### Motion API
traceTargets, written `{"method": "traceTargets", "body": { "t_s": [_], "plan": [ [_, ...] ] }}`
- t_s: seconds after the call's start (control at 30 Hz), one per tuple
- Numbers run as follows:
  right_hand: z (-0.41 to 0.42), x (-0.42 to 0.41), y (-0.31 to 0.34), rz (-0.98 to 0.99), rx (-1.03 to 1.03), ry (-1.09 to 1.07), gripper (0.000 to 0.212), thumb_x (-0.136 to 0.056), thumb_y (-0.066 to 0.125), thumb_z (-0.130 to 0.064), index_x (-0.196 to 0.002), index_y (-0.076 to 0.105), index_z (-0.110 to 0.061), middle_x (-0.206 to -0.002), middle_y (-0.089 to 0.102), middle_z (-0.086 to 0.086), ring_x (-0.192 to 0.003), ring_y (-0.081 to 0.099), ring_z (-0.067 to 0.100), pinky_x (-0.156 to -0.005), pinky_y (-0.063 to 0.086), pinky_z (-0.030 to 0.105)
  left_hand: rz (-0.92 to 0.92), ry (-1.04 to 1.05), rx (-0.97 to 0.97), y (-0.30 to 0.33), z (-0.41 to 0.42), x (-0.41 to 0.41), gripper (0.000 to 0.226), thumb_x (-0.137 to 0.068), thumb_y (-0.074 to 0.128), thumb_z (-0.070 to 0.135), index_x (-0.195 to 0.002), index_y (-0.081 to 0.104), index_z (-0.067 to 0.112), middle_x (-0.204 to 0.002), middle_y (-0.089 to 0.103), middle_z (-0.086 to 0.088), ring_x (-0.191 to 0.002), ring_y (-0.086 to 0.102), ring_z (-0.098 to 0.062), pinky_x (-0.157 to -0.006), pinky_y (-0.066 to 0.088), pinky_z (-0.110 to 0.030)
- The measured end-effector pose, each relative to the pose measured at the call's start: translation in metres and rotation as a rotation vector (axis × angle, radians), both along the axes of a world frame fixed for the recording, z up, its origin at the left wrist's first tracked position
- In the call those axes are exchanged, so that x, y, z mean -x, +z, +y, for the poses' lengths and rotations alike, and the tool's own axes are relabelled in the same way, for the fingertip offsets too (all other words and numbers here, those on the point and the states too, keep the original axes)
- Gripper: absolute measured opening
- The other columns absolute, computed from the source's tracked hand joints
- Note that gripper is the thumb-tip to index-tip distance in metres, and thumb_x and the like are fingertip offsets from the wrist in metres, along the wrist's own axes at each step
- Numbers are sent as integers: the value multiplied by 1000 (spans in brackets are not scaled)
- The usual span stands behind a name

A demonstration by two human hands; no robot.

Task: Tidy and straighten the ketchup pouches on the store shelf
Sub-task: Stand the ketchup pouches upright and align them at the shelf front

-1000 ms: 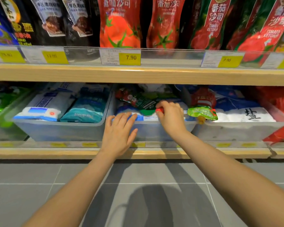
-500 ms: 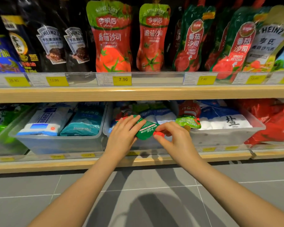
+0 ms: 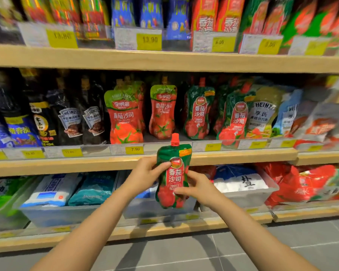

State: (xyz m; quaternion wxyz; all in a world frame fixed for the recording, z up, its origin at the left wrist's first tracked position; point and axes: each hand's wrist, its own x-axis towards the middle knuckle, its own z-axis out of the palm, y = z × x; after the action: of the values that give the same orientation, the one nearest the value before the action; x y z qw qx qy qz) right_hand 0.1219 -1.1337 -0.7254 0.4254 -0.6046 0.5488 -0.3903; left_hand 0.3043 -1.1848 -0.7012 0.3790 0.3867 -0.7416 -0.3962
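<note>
I hold a green and red ketchup pouch [image 3: 172, 177] with a red cap upright in front of the middle shelf's edge. My left hand [image 3: 145, 174] grips its upper left side, thumb on the front. My right hand [image 3: 199, 188] grips its lower right side. On the middle shelf [image 3: 86, 163] stand two red ketchup pouches with green tops [image 3: 125, 116] and, right of them, green ketchup pouches [image 3: 199, 112] of the same kind as mine, some leaning.
Dark Heinz sauce pouches [image 3: 82, 122] stand left of the ketchup, Heinz salad dressing pouches [image 3: 262, 116] to the right. Clear plastic bins [image 3: 53, 216] with salt bags fill the bottom shelf below my hands. Grey tiled floor lies below.
Both hands lifted the green ketchup pouch out of the bottom-shelf bin and turned it upright. My view has tilted up to the middle and top shelves.
</note>
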Motion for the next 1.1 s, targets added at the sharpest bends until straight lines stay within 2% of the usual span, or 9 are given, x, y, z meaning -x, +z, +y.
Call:
{"method": "traceTargets", "body": {
  "t_s": [0.07,0.13,0.2,0.3,0.53,0.73,0.87,0.97,1.1],
  "plan": [
    [1,3,3,-51,-19,8,46,-71,78,-16,-114,62,-17,-105,70,-3,-95,66,7,-83,55,24,50,-12,-14,7,2,8,19,-89,58,25,-85,69,39,-86,74,-9,-72,66,-25,-59,52,-41],
    [2,9,5,-66,-1,-11,40,-72,76,-16,-111,64,-16,-102,71,-3,-92,67,6,-75,54,17,128,-21,-41,8,3,12,20,-87,62,24,-88,68,43,-90,74,-2,-77,66,-17,-63,52,-32],
    [3,15,9,-75,15,-54,36,-73,75,-17,-108,65,-15,-103,71,1,-93,67,12,-77,54,21,123,-85,-62,1,5,14,25,-77,72,29,-98,65,41,-100,72,11,-93,66,-6,-76,52,-21],
    [2,23,20,-65,37,-87,35,-73,75,-17,-106,65,-14,-104,71,4,-95,67,14,-83,54,29,24,-138,-49,-13,8,22,53,-61,82,37,-108,58,42,-106,69,16,-101,63,-4,-86,52,-24],
    [2,60,51,-148,178,-129,32,-81,66,-13,-113,60,-19,-105,68,-6,-97,65,6,-78,52,16,179,-4,62,-2,-9,54,45,-63,83,17,-94,63,44,-94,70,23,-90,65,0,-75,53,-16],
    [4,130,64,141,328,-387,27,-90,57,-24,-116,58,-19,-118,58,-5,-112,52,9,-93,45,31,170,78,216,43,-38,87,38,-65,81,27,-89,55,42,-94,66,20,-91,63,3,-73,52,-15],
    [-6,158,69,344,433,-418,24,-89,56,-25,-114,56,-24,-116,55,-7,-109,48,5,-86,35,18,138,67,336,62,-50,107,41,-68,80,21,-88,53,45,-86,66,30,-87,60,13,-67,46,-3],
    [-16,169,66,423,454,-434,28,-89,57,-25,-117,55,-20,-117,53,-6,-108,47,5,-82,36,10,119,96,388,65,-62,115,47,-70,79,18,-93,52,48,-89,63,29,-89,57,15,-68,43,-1],
    [-32,178,54,574,389,-442,33,-90,55,-25,-121,54,-14,-122,54,1,-117,46,16,-98,36,29,41,162,311,55,-77,120,44,-69,80,20,-100,52,31,-89,60,19,-77,55,14,-61,41,2]
  ]
}}
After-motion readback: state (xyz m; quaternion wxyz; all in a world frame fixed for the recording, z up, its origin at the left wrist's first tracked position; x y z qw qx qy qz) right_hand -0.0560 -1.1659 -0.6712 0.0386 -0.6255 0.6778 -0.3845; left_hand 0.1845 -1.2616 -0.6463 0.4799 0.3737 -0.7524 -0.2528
